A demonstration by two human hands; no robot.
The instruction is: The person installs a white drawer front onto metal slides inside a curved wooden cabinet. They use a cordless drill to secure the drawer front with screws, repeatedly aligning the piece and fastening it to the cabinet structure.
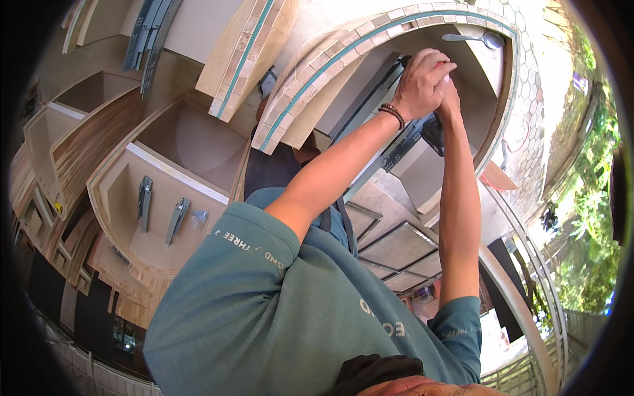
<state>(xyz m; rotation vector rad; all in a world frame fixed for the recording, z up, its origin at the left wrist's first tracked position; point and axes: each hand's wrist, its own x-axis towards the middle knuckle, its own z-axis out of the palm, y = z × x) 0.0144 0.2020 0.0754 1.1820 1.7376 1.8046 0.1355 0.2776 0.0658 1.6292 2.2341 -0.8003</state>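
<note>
My left hand (pixel 422 82), with a beaded bracelet at its wrist, is closed, its fingers wrapped over a mostly hidden tool. Against it, partly covered, my right hand (pixel 451 99) is also closed. A bit of red shows between the fingers, and a black part of the tool (pixel 432 135) sticks out below the hands. Both hands are inside a curved wooden cabinet (pixel 370 41) edged with small pale blocks and a teal stripe. Beside them a metal drawer slide (pixel 404 144) runs along the inner panel. The tool's tip cannot be seen.
A metal spoon (pixel 492 40) lies at the cabinet's far right corner. To the left stands another open cabinet (pixel 178 175) holding loose drawer slides (pixel 177 219) and a small clear plastic bag (pixel 199 216). Curved wooden pieces (pixel 244 63) rise at upper left; metal frames (pixel 406 247) lie below.
</note>
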